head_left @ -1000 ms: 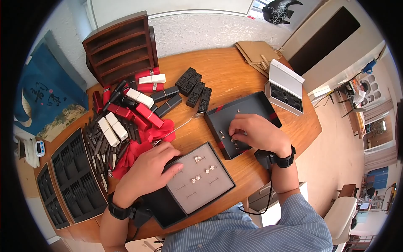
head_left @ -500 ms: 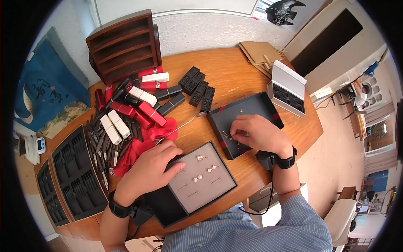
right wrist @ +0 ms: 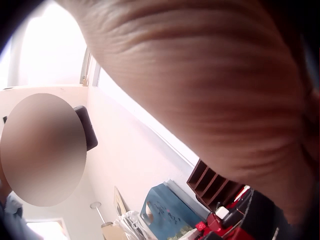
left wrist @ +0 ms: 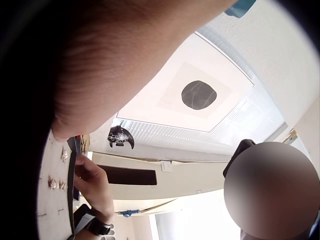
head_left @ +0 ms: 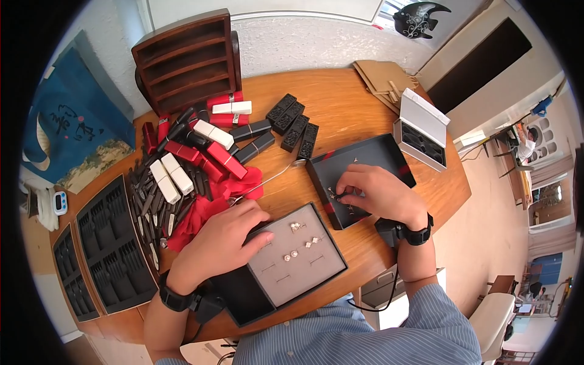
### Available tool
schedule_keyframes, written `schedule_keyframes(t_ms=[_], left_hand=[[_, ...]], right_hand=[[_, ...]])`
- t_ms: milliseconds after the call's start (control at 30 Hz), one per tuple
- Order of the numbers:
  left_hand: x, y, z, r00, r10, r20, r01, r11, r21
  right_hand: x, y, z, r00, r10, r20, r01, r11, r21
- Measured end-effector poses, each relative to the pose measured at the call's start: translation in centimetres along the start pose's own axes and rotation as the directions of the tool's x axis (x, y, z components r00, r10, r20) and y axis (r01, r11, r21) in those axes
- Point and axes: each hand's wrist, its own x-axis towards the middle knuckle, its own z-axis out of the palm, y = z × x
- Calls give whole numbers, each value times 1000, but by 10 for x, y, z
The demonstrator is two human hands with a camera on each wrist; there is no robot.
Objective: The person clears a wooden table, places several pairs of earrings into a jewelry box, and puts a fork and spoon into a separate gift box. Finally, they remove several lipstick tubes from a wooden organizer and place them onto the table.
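My left hand [head_left: 222,243] lies over the left corner of a jewellery box [head_left: 285,299], its fingers relaxed and its thumb extended on the grey pad. Several pearl-like and sparkling earrings [head_left: 291,256] are set in slits in that pad. My right hand [head_left: 380,191] is inside a black tray [head_left: 389,148] with red stripes, fingers bent down toward the bottom. Small earrings [head_left: 331,192] lie right by its fingertips. Another small piece [head_left: 355,159] is farther back in the tray. I cannot tell whether the right fingertips pinch one, since the hand covers them.
Red, white and black slim boxes [head_left: 225,159] are heaped at the left over dark strips and red cloth [head_left: 246,185]. Black patterned blocks [head_left: 295,132] stand behind the tray. A white box [head_left: 420,134] with raised lid is at right, a wooden rack [head_left: 188,64] at the back.
The table scene has shifted slightly right in the head view. Both hands keep nearly the same places; the right fingers stay among the earrings in the tray.
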Motion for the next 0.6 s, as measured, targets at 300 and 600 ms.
schedule_keyframes(t_ms=[300, 600], left_hand=[[-1, -3, 1, 1000, -12, 6, 12, 1000, 15], [-2, -8, 4, 1000, -2, 6, 2, 1000, -3]], right_hand=[[1, -10, -4, 972, 47, -229, -4, 982, 186], [0, -66, 17, 988, -2, -155, 76, 880, 468]])
